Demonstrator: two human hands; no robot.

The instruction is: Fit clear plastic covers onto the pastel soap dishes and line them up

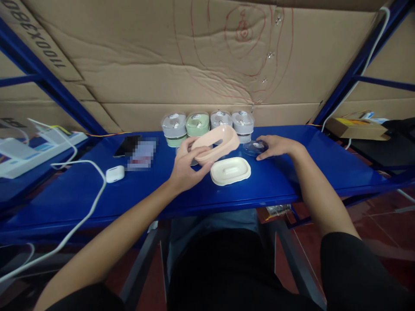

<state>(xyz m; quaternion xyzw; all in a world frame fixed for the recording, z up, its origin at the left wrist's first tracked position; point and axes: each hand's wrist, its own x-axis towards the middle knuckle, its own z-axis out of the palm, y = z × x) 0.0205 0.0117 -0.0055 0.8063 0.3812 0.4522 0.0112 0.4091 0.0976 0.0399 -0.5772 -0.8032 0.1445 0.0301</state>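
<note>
My left hand [189, 166] grips a peach-coloured oval plastic box [217, 144], tilted above the table with a hole showing in it. The thumb lies below and the fingers reach round its left end. At the right, my right hand [275, 147] has thumb and fingers at the edge of a clear plastic lid [252, 148], which rests on the blue table. Between the hands, nearer to me, lies a cream oval tray [231, 170] with a raised bar in its middle. Behind the peach box, another piece is mostly hidden.
Stacked lidded boxes, grey [175, 124] and green [198, 124], line the back of the blue table [191, 203]. Leftward are a dark phone [127, 146], a white earbud case [115, 174] and a white cable [94, 207]. Cardboard [129, 52] walls the back.
</note>
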